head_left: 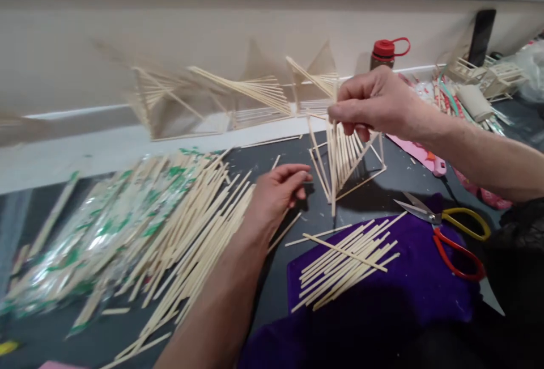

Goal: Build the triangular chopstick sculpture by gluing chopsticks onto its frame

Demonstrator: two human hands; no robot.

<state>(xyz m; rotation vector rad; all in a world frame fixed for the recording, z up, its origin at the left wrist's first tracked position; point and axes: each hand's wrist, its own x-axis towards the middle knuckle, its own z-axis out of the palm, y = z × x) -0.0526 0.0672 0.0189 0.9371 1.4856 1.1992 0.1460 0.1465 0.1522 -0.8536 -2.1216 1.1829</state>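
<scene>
My right hand (374, 102) is raised and pinches a thin wooden stick (334, 199) that hangs upright from the fingertips. Just behind it stands an open frame of glued sticks (361, 185), with a fan of slats inside; whether the held stick touches the frame I cannot tell. To the left, my left hand (283, 187) hovers low over the dark table, thumb and fingers drawn together with nothing showing between them. Beside that wrist lies a big heap of loose sticks (204, 233). Several shorter sticks (348, 264) rest on a purple cloth (425, 278) in front.
Scissors (433, 219) with yellow and red handles lie partly spread on the cloth. Plastic-wrapped stick bundles (110, 227) cover the left side. Twisted stick models (250, 94) line the wall. A red-capped bottle (385, 51) and a dark phone (482, 37) stand at the back right.
</scene>
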